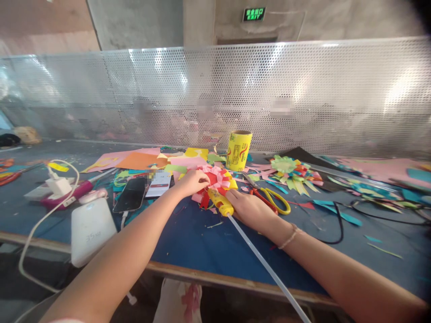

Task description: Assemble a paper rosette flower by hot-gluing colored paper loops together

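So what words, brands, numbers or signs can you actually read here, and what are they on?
"EXIT": on the green-lit sign high on the wall; the Chinese characters above it are partly blurred.
"35", then an unclear mark: on the white rectangular device.
Too small or blurred to read: the print on the yellow tube and on the lit phone screen.

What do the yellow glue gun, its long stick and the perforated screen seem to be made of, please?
Glue gun: probably hard plastic, by its smooth, bright yellow body.
Long stick: perhaps hot-melt resin, whitish and seemingly translucent.
Perforated screen: likely metal, somewhat shiny, by its silvery grey and bright reflections.
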### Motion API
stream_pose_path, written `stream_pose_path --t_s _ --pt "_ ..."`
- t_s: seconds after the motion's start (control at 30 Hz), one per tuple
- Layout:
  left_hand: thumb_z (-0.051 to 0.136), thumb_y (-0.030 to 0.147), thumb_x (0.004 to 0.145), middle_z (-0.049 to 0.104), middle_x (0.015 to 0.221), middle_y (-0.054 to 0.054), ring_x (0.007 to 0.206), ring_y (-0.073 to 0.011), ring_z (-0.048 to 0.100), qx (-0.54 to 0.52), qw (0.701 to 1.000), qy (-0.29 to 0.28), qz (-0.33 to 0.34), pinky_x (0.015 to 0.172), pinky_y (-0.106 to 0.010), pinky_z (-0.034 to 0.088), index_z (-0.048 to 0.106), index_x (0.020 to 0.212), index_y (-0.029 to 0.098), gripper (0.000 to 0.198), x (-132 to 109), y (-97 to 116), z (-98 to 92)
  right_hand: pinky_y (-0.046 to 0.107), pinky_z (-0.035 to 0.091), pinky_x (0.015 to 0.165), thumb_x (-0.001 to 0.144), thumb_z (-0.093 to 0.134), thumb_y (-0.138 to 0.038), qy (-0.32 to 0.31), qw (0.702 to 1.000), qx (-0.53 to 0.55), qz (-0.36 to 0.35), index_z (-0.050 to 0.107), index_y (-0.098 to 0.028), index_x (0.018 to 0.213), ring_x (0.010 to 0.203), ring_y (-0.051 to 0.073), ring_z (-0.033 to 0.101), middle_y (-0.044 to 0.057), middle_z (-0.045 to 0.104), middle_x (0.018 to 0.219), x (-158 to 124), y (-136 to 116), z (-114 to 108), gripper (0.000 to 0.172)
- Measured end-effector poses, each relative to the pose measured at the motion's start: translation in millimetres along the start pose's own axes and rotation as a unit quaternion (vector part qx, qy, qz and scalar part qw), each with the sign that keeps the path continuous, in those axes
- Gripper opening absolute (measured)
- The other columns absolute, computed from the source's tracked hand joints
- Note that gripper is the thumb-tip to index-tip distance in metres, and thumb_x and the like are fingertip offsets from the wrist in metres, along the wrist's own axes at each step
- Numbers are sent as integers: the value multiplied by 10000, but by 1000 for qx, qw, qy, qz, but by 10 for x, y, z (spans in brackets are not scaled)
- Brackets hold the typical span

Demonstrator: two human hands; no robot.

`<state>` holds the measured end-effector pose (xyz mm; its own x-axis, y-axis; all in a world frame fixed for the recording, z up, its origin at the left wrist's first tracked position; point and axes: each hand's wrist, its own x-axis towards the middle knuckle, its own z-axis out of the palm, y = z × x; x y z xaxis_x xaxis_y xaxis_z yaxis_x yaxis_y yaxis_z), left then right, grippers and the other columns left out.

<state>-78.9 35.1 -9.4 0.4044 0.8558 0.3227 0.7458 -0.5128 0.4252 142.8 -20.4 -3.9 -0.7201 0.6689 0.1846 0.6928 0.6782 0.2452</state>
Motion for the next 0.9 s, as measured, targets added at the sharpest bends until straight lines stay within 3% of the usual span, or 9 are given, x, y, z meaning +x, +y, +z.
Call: stream_pose_path --t_s 0.3,0.57,0.77,0.9 --pt "576 194 797 717 820 -52 731 -163 622 -1 1000 7 -8 677 -271 454 724 824 160 155 -1 -6 3 271 399 491 911 440 -249 4 1000 -8 4 497 -163 1208 751 202 659 118 621 1099 -13 -4 14 314" --pt "579 182 795 716 837 -56 757 -169 626 -6 1000 5 8 686 -276 463 722 819 161 147 -6 2 5 270 384 467 927 403 -267 -16 1000 -14 15 534 -156 1161 700 191 653 115 630 1043 -23 -47 -51 290" --pt "559 163 769 721 821 -46 735 -166 626 0 1000 0 7 673 -275 464 729 835 172 182 -21 -16 31 280 413 498 877 479 -264 17 1000 -7 1 436 -168 1299 773 218 660 131 597 1167 -55 9 -13 435" --pt "502 115 742 722 851 -35 730 -156 622 18 1000 -5 8 645 -258 453 728 839 185 255 -35 -19 47 281 417 529 854 504 -267 18 999 32 4 505 -163 1182 752 208 651 106 616 1099 -112 92 -39 344"
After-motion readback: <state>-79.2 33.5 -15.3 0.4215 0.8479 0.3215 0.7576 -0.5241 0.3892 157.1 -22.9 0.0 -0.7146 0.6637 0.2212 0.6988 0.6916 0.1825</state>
